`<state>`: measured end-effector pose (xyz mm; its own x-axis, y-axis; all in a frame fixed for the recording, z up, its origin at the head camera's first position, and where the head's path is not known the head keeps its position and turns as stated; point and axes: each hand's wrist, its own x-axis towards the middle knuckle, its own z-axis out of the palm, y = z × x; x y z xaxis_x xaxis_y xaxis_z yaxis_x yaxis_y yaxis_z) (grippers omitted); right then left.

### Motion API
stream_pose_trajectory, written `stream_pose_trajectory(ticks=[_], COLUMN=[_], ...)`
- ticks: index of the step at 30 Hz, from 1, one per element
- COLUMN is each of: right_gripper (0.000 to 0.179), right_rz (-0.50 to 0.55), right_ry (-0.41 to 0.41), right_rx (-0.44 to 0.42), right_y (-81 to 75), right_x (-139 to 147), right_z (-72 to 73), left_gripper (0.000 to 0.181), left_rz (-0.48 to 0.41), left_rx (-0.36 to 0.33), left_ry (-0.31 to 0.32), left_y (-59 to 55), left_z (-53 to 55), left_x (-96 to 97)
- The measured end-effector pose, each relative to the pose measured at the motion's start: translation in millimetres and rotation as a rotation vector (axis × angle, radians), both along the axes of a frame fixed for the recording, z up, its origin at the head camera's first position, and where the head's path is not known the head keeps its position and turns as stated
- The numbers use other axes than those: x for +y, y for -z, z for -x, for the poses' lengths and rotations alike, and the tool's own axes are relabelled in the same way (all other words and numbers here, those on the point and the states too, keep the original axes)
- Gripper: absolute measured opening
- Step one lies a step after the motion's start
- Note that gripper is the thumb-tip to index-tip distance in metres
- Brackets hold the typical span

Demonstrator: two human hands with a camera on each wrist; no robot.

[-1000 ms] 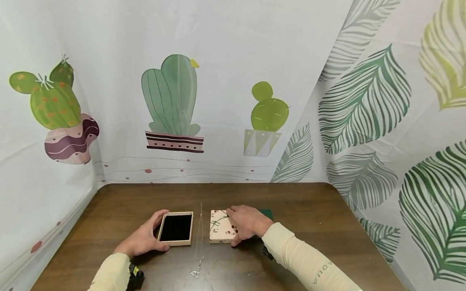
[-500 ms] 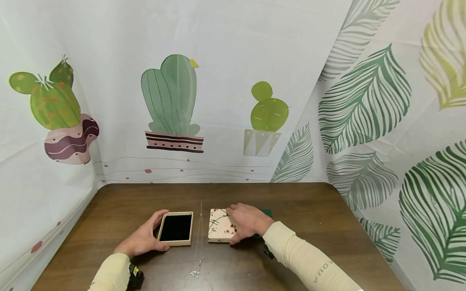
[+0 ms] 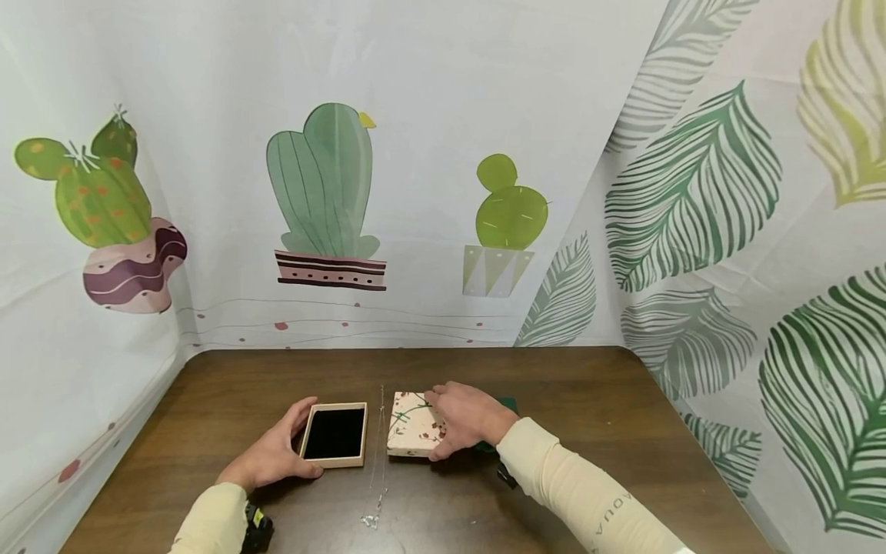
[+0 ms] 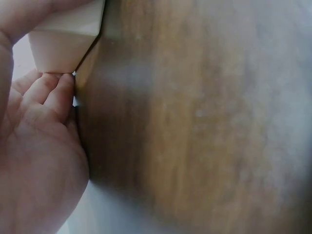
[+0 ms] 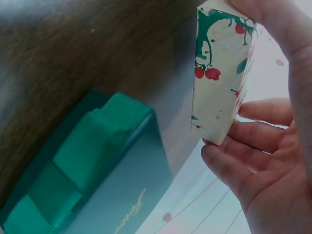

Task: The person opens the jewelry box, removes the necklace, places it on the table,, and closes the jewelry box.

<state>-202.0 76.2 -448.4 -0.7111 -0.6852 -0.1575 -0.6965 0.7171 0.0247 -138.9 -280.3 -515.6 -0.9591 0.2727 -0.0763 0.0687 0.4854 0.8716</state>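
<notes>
My left hand (image 3: 271, 452) grips the left side of a shallow cream jewelry box base (image 3: 335, 464), its thumb at the near corner and its fingers at the far one. Black padding (image 3: 335, 432) lines the base. In the left wrist view, fingertips touch the end of its pale wall (image 4: 58, 51). A box lid (image 3: 410, 427) printed with flowers and green stems is held by my right hand (image 3: 472, 415) across its right part. The right wrist view shows red blossoms on the lid's side (image 5: 219, 73), spanned between thumb and fingers, with its edge off the table.
A thin silver necklace (image 3: 371, 522) lies stretched out between the base and the lid, pendant toward me. Behind my right hand sits a green box (image 5: 141, 195) with a green ribbon (image 5: 92, 146). Patterned cloth (image 3: 429, 323) hangs past the table's (image 3: 588, 446) far edge.
My right hand has lifted the lid a little and shifted it left and away from me, nearer the necklace. The left hand and the base have stayed in place.
</notes>
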Motion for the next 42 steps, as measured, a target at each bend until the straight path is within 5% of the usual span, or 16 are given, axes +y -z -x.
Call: stream_pose_trajectory(ticks=[42], right_gripper=[0.098], right_rz=[0.042], right_ry=[-0.076], right_rx=[0.057], right_y=[-20.1], right_x=[-27.3], right_z=[-2.5], left_gripper=[0.128], left_rz=[0.0], left_rx=[0.027], left_ry=[0.045], left_y=[2.4], left_z=[1.6], left_x=[-2.4])
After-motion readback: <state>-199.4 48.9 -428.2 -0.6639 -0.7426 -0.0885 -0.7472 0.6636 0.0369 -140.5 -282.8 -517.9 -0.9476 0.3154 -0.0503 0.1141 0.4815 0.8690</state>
